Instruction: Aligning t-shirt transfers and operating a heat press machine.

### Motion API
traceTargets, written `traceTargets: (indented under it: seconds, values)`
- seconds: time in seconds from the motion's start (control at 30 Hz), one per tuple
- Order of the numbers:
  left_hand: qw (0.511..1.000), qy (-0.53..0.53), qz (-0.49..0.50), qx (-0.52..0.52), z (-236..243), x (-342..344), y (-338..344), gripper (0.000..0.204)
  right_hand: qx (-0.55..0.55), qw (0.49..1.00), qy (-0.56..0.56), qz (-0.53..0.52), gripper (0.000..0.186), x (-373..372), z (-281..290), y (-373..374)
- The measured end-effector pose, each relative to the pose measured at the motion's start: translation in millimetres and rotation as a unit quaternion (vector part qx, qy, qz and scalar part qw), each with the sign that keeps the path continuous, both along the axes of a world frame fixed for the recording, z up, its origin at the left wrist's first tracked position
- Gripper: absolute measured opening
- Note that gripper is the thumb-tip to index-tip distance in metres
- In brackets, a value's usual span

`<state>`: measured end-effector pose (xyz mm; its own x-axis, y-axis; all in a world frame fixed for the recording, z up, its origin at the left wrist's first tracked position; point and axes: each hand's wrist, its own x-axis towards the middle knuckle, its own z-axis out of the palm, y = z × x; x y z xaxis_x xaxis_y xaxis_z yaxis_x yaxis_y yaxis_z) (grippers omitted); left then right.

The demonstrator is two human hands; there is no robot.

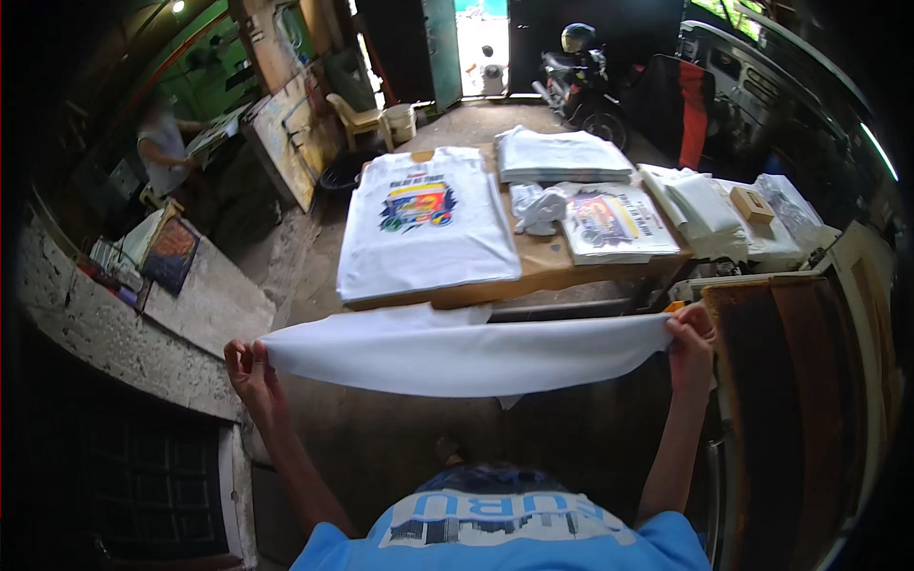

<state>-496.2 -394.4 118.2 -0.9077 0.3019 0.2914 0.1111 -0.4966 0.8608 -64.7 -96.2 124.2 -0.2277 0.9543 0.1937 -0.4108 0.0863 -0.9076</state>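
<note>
Between my two hands a white cloth, likely a T-shirt (466, 357), is stretched wide in front of me, its lower edge sagging slightly. My left hand (251, 373) pinches one end of it, and my right hand (692, 338) pinches the opposite end. Past the cloth, a stack of white T-shirts (371, 257) with a colourful print lies flat on the wooden table (428, 293). To its right are a folded printed T-shirt (624, 228) and a crumpled white cloth or plastic (539, 206). Behind these sits a pile of folded white shirts (562, 152).
More white bundles (700, 209) and a small brown box (752, 205) stand at the right. Wooden frames or panels (771, 371) rise close by my right arm. A concrete ledge (205, 305) runs along the left. A motorcycle (578, 81) and another person (164, 147) are farther off.
</note>
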Motion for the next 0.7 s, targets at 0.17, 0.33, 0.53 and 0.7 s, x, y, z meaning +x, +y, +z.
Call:
traceTargets:
  seconds: [0.17,0.33,0.53,0.7]
  values:
    - [0.999,0.05,0.014,0.016,-4,-64,-26,0.016,0.006,1.0,0.006,0.014,0.015,-68,9,7]
    - [0.996,0.019,0.069,0.055,0,-109,-24,0.014,0.022,0.999,0.016,0.025,0.013,-130,12,19]
    - [0.991,0.103,0.055,0.06,19,-161,-4,0.012,0.058,0.997,-0.006,0.05,0.011,-171,33,62]
    - [0.983,0.162,0.025,0.082,62,-207,54,0.01,0.091,0.995,0.02,0.025,0.012,-194,74,127]
